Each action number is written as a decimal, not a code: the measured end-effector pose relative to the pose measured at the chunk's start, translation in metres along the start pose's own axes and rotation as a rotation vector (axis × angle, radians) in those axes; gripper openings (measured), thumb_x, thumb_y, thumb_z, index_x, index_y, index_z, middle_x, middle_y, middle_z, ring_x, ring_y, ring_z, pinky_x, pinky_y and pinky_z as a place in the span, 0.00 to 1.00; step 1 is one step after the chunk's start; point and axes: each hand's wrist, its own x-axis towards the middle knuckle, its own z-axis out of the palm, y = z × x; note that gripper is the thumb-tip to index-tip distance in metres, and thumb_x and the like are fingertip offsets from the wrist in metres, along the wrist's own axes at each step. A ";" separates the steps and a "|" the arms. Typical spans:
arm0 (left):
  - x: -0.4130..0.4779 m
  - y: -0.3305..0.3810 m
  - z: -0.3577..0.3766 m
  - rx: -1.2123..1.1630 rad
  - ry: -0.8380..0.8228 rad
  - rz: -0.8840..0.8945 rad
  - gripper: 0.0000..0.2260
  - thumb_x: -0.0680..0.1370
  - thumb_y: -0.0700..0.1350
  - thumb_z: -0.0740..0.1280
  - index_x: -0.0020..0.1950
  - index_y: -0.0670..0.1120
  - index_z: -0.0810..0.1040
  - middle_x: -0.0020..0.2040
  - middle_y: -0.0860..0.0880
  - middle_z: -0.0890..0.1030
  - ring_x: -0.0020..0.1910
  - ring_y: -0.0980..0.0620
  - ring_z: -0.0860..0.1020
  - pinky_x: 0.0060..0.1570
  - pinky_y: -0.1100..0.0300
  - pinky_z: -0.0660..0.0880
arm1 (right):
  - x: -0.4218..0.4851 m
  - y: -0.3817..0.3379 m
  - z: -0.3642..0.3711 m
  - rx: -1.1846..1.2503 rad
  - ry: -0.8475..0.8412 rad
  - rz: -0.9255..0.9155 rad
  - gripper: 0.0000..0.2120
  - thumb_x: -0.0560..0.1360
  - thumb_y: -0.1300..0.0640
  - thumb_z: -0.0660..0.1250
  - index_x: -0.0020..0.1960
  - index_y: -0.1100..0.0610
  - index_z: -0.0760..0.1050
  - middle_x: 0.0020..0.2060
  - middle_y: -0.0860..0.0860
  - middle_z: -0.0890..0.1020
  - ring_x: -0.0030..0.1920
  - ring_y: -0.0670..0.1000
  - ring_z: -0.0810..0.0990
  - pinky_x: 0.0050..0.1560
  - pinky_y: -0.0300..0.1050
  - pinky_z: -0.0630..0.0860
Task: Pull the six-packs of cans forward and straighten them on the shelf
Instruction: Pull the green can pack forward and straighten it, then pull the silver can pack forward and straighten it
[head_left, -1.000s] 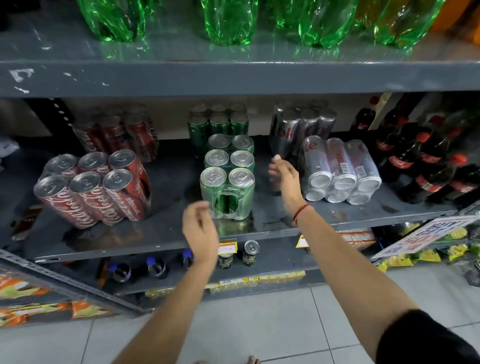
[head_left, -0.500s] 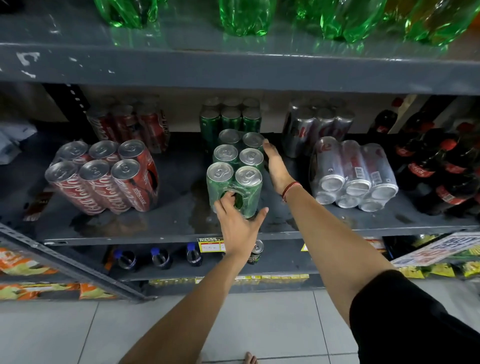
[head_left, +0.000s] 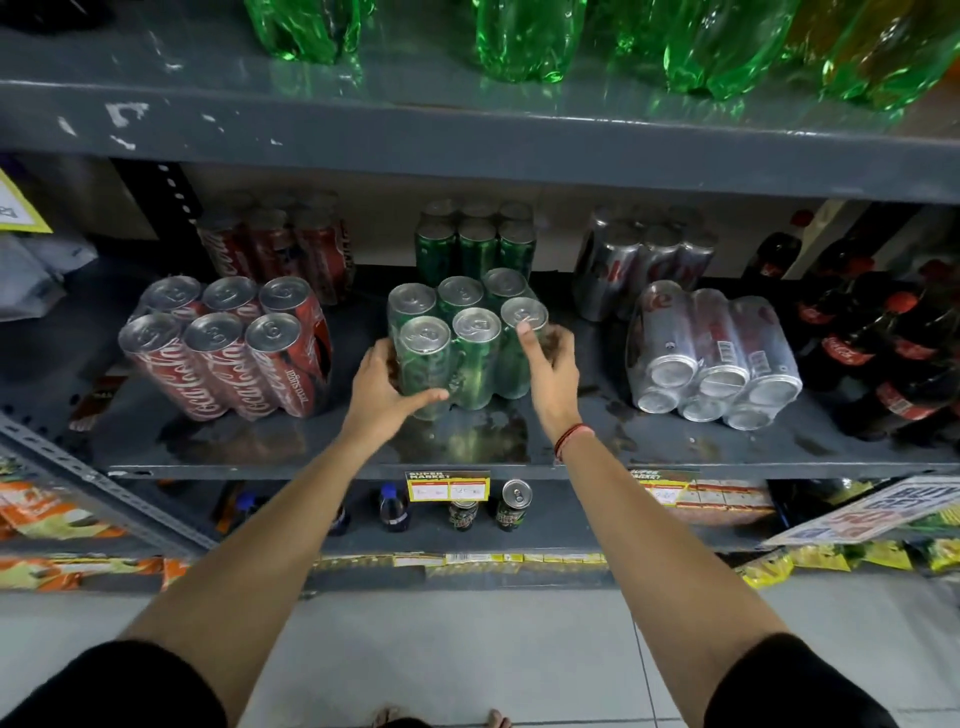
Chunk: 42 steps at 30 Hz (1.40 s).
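Head view: both hands clasp the green pack (head_left: 467, 340), which stands upright mid-shelf (head_left: 519, 457), set back a little from the front edge. Left hand (head_left: 382, 387) wraps the pack's left front corner, thumb across the front cans. Right hand (head_left: 550, 364) presses the pack's right side, forefinger up against the top of the right front can. Red pack (head_left: 228, 345) leans left of the green pack; silver pack (head_left: 714, 353) lies on its side to the right, both apart from it.
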 end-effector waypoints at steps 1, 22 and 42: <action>0.005 -0.002 -0.006 -0.014 -0.026 0.000 0.37 0.60 0.50 0.81 0.64 0.44 0.69 0.61 0.43 0.76 0.58 0.47 0.77 0.60 0.48 0.75 | -0.007 0.002 0.002 -0.001 0.024 -0.030 0.21 0.69 0.38 0.70 0.51 0.50 0.69 0.41 0.42 0.76 0.39 0.34 0.75 0.42 0.25 0.69; -0.027 0.119 0.076 -0.146 0.492 0.468 0.23 0.74 0.40 0.68 0.67 0.41 0.67 0.60 0.41 0.70 0.58 0.47 0.73 0.60 0.61 0.69 | 0.002 -0.037 -0.116 -0.163 0.273 -0.249 0.17 0.71 0.45 0.72 0.54 0.51 0.72 0.52 0.50 0.78 0.54 0.49 0.77 0.54 0.33 0.72; 0.061 0.182 0.259 -0.320 -0.388 -0.518 0.30 0.62 0.48 0.79 0.58 0.38 0.74 0.53 0.42 0.81 0.48 0.45 0.81 0.52 0.52 0.79 | 0.098 -0.023 -0.270 -0.140 0.194 0.369 0.36 0.58 0.44 0.79 0.57 0.64 0.75 0.55 0.60 0.82 0.52 0.59 0.82 0.58 0.57 0.79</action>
